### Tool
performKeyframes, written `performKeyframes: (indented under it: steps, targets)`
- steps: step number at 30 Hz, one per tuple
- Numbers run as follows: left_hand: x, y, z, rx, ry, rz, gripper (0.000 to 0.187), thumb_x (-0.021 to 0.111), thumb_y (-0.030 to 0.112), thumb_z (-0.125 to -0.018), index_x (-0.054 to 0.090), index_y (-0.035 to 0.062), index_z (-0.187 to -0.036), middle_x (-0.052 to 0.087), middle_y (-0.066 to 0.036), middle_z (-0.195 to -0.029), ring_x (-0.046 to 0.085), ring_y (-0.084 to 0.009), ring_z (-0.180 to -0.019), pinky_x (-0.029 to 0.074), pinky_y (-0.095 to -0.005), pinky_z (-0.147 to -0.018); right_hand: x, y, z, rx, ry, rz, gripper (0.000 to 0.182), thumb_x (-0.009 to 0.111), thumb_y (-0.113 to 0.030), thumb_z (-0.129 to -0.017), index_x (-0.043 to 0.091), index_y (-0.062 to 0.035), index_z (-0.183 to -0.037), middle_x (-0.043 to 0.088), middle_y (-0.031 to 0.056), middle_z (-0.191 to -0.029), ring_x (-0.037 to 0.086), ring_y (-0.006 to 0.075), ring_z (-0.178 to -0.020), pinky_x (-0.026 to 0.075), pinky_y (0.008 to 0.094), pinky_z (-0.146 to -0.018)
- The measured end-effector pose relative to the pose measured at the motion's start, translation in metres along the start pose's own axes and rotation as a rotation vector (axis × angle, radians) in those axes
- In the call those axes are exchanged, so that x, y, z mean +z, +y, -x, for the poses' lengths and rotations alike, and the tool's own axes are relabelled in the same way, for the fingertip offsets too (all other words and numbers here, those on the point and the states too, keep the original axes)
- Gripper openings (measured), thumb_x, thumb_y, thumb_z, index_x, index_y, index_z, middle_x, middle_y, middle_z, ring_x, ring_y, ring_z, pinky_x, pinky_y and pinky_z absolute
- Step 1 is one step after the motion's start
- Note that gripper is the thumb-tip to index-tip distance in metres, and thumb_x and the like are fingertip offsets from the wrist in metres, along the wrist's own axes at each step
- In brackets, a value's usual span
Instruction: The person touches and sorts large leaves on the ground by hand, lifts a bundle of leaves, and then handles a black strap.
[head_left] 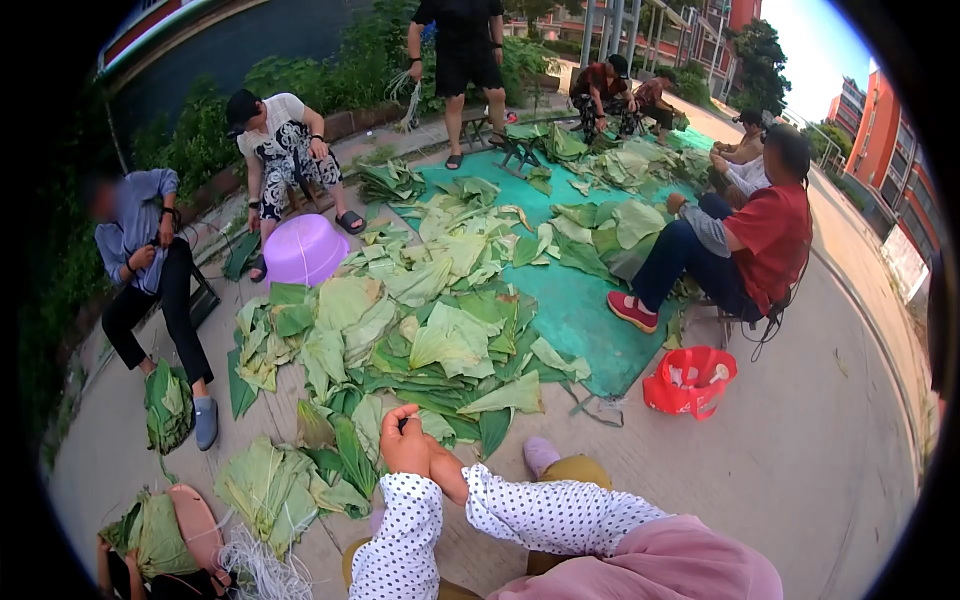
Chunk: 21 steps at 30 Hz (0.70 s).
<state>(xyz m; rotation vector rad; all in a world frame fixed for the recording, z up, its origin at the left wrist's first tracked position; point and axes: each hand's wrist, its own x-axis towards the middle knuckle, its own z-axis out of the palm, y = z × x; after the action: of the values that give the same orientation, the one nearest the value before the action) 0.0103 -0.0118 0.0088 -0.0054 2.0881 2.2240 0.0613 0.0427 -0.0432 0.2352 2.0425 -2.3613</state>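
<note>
Both my hands are together low in the middle of the view, in front of a large heap of green leaves (450,340). My left hand (405,443) is closed, thumb and fingers pinched near a small dark spot that is too small to name. Partly behind it, my right hand (447,470) rests against the left wrist, its fingers mostly hidden. White dotted sleeves cover both forearms. Just left of my hands lie more leaves (265,490) on the pavement, with a bunch of white strings (262,568) below them.
An upturned purple basin (305,250) stands at the left, beside seated people. A red bag (690,382) sits at the right, near a person in a red shirt (770,235). Beneath the heap spreads a green tarp (590,335). A person (465,50) stands at the back.
</note>
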Motion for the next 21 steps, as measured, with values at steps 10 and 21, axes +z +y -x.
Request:
performKeyframes:
  steps: [10, 21]
  targets:
    - [-0.001, -0.005, -0.003, 0.015, 0.013, 0.0, 0.013, 0.055, 0.002, -0.082, 0.062, 0.0023, -0.093, 0.058, -0.002, -0.083, 0.049, -0.0095, -0.074, 0.042, -0.0234, -0.069, 0.008, -0.039, 0.011, -0.027, 0.018, -0.097, 0.042, 0.037, -0.03, -0.095, 0.046, 0.0007, -0.123, 0.055, 0.0146, -0.115, 0.051, 0.0218, -0.107, 0.042, 0.0311, -0.088]
    - [-0.002, 0.0, -0.001, -0.025, -0.025, -0.027, 0.015, 0.052, 0.002, -0.084, 0.06, 0.0026, -0.097, 0.06, -0.004, -0.092, 0.052, -0.0112, -0.082, 0.043, -0.024, -0.075, 0.006, -0.017, 0.006, 0.018, 0.01, -0.071, 0.039, 0.03, -0.028, -0.098, 0.044, 0.0, -0.121, 0.053, 0.0146, -0.113, 0.052, 0.0221, -0.105, 0.041, 0.0311, -0.091]
